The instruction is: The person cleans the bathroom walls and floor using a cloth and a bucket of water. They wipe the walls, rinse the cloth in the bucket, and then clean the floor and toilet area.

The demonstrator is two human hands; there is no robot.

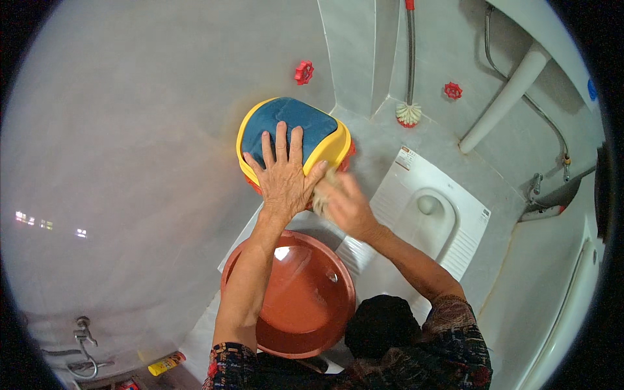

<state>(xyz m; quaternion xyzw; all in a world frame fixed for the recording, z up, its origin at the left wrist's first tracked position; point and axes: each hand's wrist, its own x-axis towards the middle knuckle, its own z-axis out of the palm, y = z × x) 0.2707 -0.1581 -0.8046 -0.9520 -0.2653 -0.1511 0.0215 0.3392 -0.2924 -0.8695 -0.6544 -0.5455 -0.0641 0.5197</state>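
Note:
A small plastic stool [312, 120] with a dark blue top, yellow sides and red parts below stands close to the grey wall. My left hand [284, 182] lies on its top, palm down with the fingers spread. At the stool's near right side, my right hand [353, 209] is closed on a beige cloth [321, 198] pressed against the yellow side. Motion smears the right fingers somewhat. Below my hands sits a large red-brown basin [348, 286], partly covered by my left forearm; its inside looks wet and shiny.
Right of the stool, a white squat toilet [396, 195] is set in the floor. A long-handled round brush [408, 116] leans in the corner between red valve handles [303, 73]. Farther right are a white pipe [507, 97] and a tap [535, 185]. A yellow bottle [166, 364] lies lower left.

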